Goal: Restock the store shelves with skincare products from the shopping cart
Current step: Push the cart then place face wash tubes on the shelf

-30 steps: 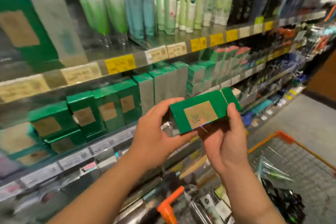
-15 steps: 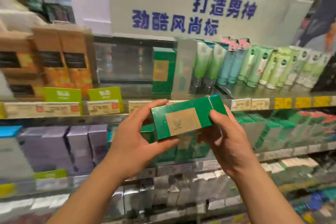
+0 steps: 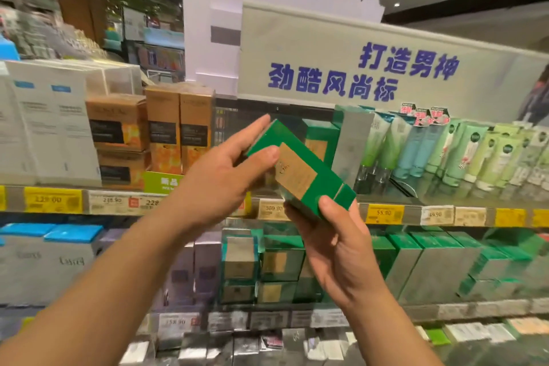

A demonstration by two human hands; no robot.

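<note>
A green skincare box (image 3: 300,169) with a tan label is held tilted in front of the top shelf (image 3: 297,211), its upper end toward the shelf. My left hand (image 3: 225,175) grips its upper left end, thumb on the front face. My right hand (image 3: 332,235) holds its lower right end from below, thumb on the corner. Just behind it on the top shelf stands a matching green box (image 3: 319,140) beside a tall silver box (image 3: 352,142). The shopping cart is out of view.
Orange boxes (image 3: 178,134) and white boxes (image 3: 50,128) stand left on the top shelf, green and blue tubes (image 3: 445,151) right. Below are more green boxes (image 3: 279,261), silver-green boxes (image 3: 430,267) and grey boxes (image 3: 65,258). A sign with blue characters (image 3: 356,74) hangs above.
The view rose from the cart and lower shelves to the top shelf. Both hands lifted the green box and tilted it from nearly level to steeply slanted, closer to the top shelf.
</note>
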